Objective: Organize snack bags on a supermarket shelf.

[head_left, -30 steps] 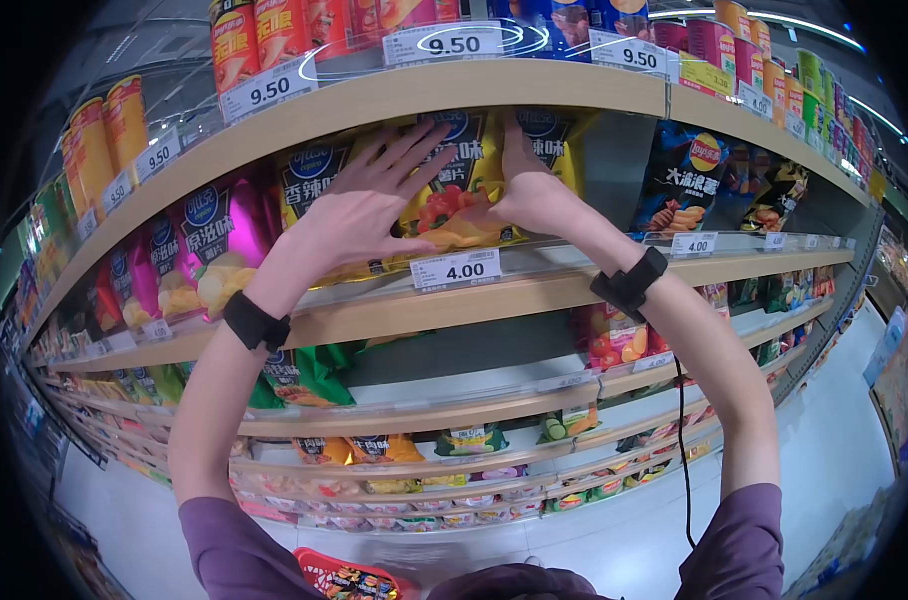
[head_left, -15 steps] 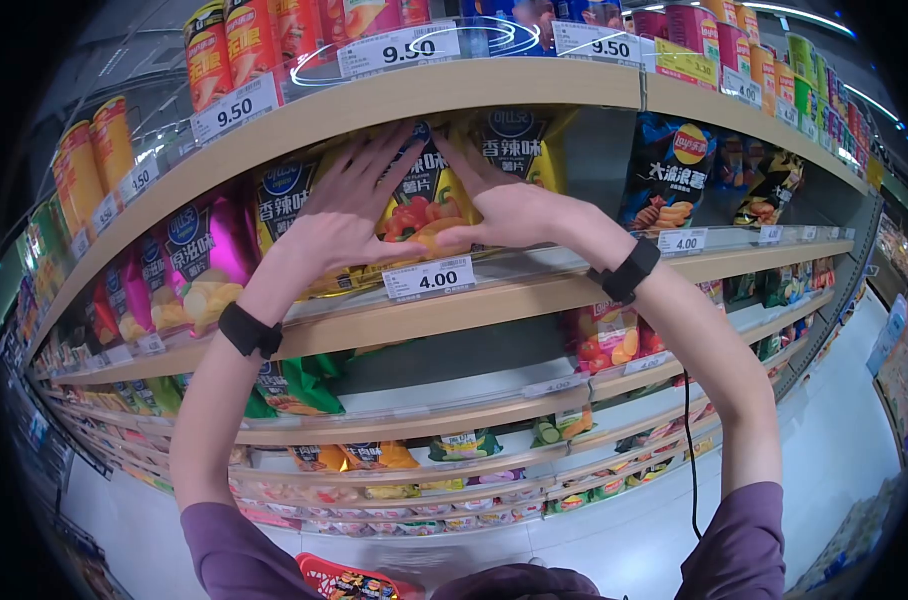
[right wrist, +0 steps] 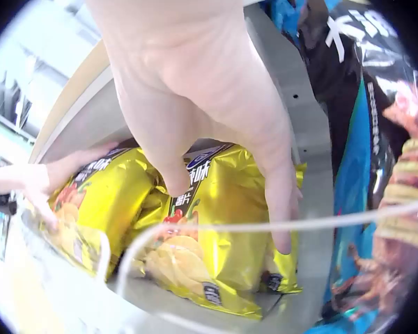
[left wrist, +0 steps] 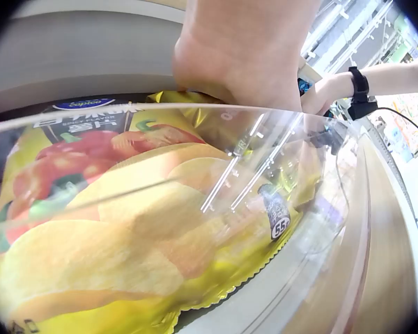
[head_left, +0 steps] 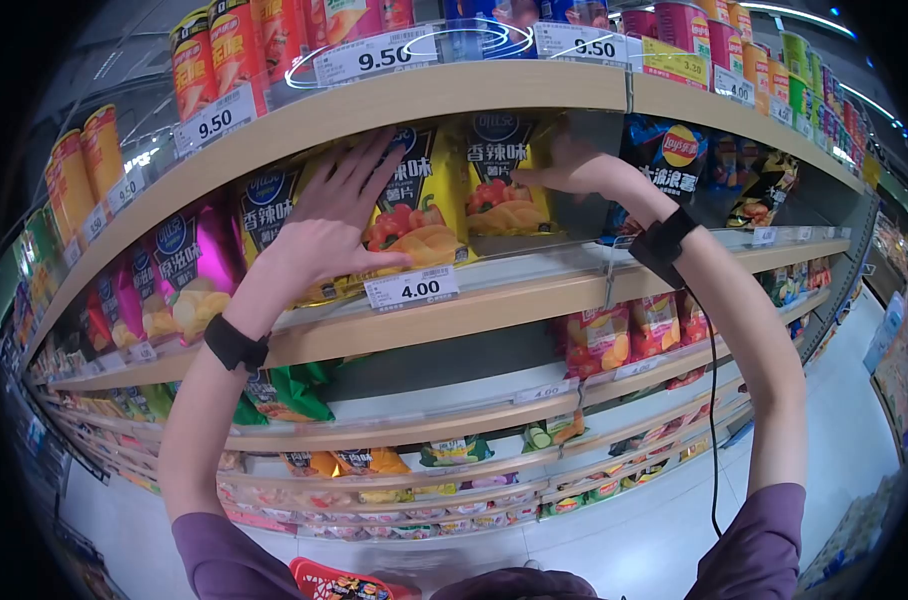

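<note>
Yellow chip bags (head_left: 501, 185) stand in a row on the shelf behind a clear front lip. The left hand (head_left: 326, 215) lies with fingers spread and straight over the yellow bags left of centre, thumb pointing right above the 4.00 tag (head_left: 412, 288). At the right end of the row is the right hand (head_left: 586, 170). In the right wrist view, the right hand (right wrist: 202, 90) reaches down around the rightmost yellow bag (right wrist: 226, 229), thumb on its front and fingers along its right side. The left wrist view shows a yellow bag (left wrist: 125, 229) behind the clear lip.
Dark blue chip bags (head_left: 664, 165) stand right of the right hand. Pink bags (head_left: 189, 270) are at the left. Above, a wooden shelf edge (head_left: 454, 88) carries canisters (head_left: 236, 50). Lower shelves hold more bags, and a red basket (head_left: 324, 580) is at the bottom.
The right hand has moved right, from over the middle yellow bag to the right end of the row, uncovering the bags' fronts. The left hand stays on the bags as the view shifts slightly.
</note>
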A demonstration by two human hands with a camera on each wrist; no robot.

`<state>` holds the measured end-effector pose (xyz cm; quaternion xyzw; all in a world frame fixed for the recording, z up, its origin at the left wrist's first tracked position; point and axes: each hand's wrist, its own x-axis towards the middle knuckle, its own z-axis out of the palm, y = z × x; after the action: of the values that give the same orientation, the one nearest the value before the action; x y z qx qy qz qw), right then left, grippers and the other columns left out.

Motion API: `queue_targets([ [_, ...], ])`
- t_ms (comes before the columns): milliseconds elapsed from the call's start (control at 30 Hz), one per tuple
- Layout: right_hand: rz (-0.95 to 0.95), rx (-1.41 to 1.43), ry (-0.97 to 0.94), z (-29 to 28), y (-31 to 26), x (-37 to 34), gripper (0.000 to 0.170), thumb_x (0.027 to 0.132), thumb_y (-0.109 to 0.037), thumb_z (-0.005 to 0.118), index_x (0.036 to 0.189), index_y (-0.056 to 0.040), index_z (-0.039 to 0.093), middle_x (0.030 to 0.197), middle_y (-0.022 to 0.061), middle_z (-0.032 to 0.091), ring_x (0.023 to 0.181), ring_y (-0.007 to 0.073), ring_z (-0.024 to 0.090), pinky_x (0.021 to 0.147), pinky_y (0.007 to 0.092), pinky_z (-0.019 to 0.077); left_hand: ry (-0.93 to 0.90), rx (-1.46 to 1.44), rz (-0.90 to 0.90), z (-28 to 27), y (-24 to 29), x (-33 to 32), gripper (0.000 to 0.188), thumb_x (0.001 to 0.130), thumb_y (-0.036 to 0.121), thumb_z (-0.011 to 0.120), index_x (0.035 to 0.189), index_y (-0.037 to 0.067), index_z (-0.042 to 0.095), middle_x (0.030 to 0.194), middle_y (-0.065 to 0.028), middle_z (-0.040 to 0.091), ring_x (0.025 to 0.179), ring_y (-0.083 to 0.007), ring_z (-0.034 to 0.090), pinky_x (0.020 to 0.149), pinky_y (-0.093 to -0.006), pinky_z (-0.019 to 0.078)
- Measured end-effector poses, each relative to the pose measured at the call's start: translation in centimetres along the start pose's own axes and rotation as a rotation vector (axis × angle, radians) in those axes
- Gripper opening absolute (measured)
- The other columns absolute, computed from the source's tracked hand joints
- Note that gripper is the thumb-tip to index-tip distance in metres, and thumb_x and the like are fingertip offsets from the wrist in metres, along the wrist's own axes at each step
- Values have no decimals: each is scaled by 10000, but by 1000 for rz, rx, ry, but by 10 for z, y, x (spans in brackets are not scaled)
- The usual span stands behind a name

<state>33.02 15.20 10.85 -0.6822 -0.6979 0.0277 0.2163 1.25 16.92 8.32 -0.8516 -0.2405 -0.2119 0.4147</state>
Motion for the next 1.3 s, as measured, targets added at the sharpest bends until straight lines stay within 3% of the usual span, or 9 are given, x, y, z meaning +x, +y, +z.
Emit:
queue_targets([
  [133, -5, 344, -58, 7, 13, 29, 957, 830, -400, 759, 1515, -8, 218, 1476, 204, 402, 1226, 340, 559, 836, 383, 607, -20, -6, -4, 0, 0, 1, 1136, 731, 675, 698, 1516, -1, 232, 1581, -213, 213, 1466, -366, 210, 1204, -484, 191],
  [433, -25, 208, -131, 4, 12, 31, 1002, 838, -378, 750, 1510, 26, 127, 1488, 225, 390, 1108, 335, 645, 874, 397, 539, 18, 21, 23, 4, 0, 1, 1148, 721, 694, 686, 1514, -2, 235, 1580, -217, 212, 1462, -372, 216, 1202, -483, 201],
  [633, -3, -114, -100, 1, -3, 28, 815, 834, -425, 729, 1401, 54, 393, 1257, 220, 608, 1038, 315, 672, 882, 397, 537, 1, 47, 12, 1, 2, -1, 1113, 733, 719, 654, 1513, 26, 267, 1584, -202, 217, 1436, -371, 267, 1186, -475, 227],
  [733, -118, -511, 125, 11, -2, 37, 652, 828, -409, 729, 1238, 73, 568, 1136, 235, 658, 978, 343, 679, 859, 409, 547, -11, 60, 1, -1, 2, -2, 1106, 743, 736, 628, 1518, 34, 267, 1587, -199, 216, 1433, -370, 273, 1182, -474, 231],
  [867, -183, -464, 248, -2, -28, -10, 425, 871, -333, 685, 1086, 32, 673, 1110, 231, 676, 1051, 355, 656, 874, 418, 540, -1, 71, -39, 0, 7, -6, 1058, 792, 721, 590, 1521, 27, 262, 1583, -208, 225, 1428, -369, 285, 1181, -459, 239],
  [1067, -369, -11, 170, 22, -42, -37, 640, 889, -352, 678, 1378, 6, 471, 1020, 243, 686, 968, 360, 673, 871, 387, 521, 115, -77, -159, -27, 39, -20, 847, 906, 554, 580, 1489, 4, 308, 1518, -232, 340, 1373, -375, 379, 1151, -441, 299],
  [1167, -311, 84, 23, 20, -58, -65, 634, 894, -337, 675, 1348, 47, 456, 1094, 257, 654, 1035, 390, 635, 901, 400, 503, 256, -219, -183, -52, 76, -40, 706, 890, 410, 664, 1418, 13, 415, 1432, -188, 468, 1321, -356, 450, 1092, -476, 354],
  [1233, -556, 174, 296, 42, -47, -80, 591, 900, -299, 673, 1342, 35, 468, 1150, 245, 638, 1043, 377, 634, 908, 397, 499, 421, -320, -146, -53, 110, -69, 460, 834, 305, 722, 1200, 45, 623, 1218, -116, 637, 1109, -309, 593, 988, -456, 443],
  [1300, -795, 300, 511, 66, -45, -101, 514, 893, -187, 687, 1331, 7, 500, 1239, 204, 613, 1058, 333, 639, 910, 391, 498, 311, -594, -98, -52, 160, -113, 302, 810, 163, 681, 1098, 73, 672, 1117, -88, 655, 998, -279, 620, 924, -430, 484],
])
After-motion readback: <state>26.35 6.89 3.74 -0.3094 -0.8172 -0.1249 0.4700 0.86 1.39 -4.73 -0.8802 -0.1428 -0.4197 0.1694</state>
